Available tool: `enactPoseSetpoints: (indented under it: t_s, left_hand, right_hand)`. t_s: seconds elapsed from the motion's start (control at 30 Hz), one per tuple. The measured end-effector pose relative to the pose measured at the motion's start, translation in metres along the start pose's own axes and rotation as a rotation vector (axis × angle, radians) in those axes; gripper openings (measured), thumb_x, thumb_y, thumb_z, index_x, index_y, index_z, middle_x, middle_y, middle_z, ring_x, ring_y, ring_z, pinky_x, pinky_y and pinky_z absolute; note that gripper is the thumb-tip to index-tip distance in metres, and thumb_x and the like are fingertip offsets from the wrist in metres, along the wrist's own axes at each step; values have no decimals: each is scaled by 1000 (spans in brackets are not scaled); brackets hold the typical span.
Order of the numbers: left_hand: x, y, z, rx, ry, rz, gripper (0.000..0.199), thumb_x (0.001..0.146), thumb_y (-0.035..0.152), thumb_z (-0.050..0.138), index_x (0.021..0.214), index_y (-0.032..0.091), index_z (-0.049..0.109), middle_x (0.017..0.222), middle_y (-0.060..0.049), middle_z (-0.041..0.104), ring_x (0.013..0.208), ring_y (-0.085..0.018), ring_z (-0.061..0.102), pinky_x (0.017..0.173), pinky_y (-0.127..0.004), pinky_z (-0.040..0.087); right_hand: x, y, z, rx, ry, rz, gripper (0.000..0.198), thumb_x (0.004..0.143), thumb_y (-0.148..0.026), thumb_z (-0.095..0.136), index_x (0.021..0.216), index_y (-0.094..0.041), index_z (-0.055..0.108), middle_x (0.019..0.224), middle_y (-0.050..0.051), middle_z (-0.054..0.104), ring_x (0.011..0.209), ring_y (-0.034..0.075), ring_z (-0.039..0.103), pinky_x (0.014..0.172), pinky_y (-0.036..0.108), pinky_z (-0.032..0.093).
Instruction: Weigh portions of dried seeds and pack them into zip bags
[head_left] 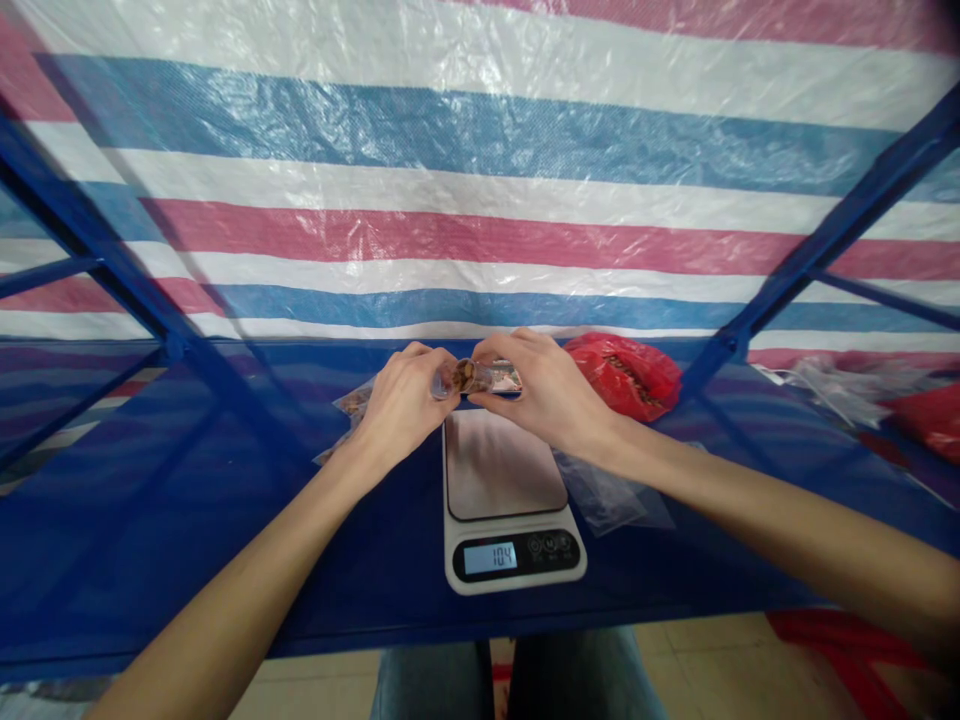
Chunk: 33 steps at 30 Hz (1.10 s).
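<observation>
Above the far edge of the scale, a small clear plastic bag (464, 377) with brown bits inside is held between my two hands. My left hand (407, 398) pinches its left side with thumb and fingers. The fingers of my right hand (551, 385) are closed on its right side, where a small colourful printed patch (507, 378) shows. The white kitchen scale (510, 465) lies just in front of the hands, its display (491, 558) reading about 10.4. Partly behind my left hand are other clear bags (352, 402) with brown contents.
A red plastic bag (624, 375) of brown pieces sits right of my right hand. Clear flat bags (615, 495) lie under my right forearm. Blue metal braces (780, 270) flank the blue shelf (360, 590), with striped sheeting (480, 190) behind. More bags (847, 390) lie far right.
</observation>
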<state>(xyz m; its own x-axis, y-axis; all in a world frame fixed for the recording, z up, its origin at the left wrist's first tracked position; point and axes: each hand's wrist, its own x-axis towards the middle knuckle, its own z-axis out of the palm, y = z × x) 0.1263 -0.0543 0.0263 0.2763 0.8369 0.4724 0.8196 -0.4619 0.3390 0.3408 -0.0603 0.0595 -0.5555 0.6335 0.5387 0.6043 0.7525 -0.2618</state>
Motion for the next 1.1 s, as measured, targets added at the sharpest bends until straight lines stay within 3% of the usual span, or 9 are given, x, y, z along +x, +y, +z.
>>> enactPoseSetpoints:
  t_s: [0.43, 0.6, 0.83, 0.97, 1.1]
  left_hand:
    - [2, -2, 3, -88, 13, -80, 17, 80, 24, 78, 97, 21, 75, 88, -7, 74, 82, -27, 73, 72, -38, 57]
    - [4, -4, 5, -401, 35, -102, 23, 79, 26, 76, 100, 17, 78, 90, -4, 80, 84, -26, 75, 74, -34, 57]
    - [8, -3, 0, -827, 30, -189, 27, 74, 30, 85, 96, 15, 78, 91, -6, 82, 83, -24, 75, 77, -33, 58]
    - [7, -1, -4, -921, -21, -267, 33, 73, 34, 90, 96, 15, 76, 96, -9, 82, 87, -24, 76, 80, -33, 58]
    - [3, 3, -7, -1055, -51, -268, 31, 77, 32, 90, 94, 18, 69, 90, -5, 80, 83, -20, 76, 76, -28, 57]
  right_hand:
    - [19, -9, -5, -175, -93, -196, 21, 101, -19, 68, 121, -20, 74, 110, 11, 70, 104, 29, 53, 87, 41, 39]
    - [35, -4, -10, -143, -140, -329, 35, 98, -6, 61, 125, -24, 74, 116, 11, 64, 108, 29, 51, 89, 42, 38]
    - [70, -6, -27, -121, -271, -505, 31, 93, -5, 63, 118, -22, 71, 112, 8, 59, 108, 27, 48, 92, 41, 36]
    - [65, -4, -39, -62, -233, -438, 30, 102, -11, 56, 128, -20, 67, 114, 9, 60, 106, 27, 52, 92, 40, 40]
    - [28, 15, -42, 37, -111, -252, 41, 111, -23, 47, 151, -27, 57, 117, 9, 61, 105, 26, 59, 94, 42, 47]
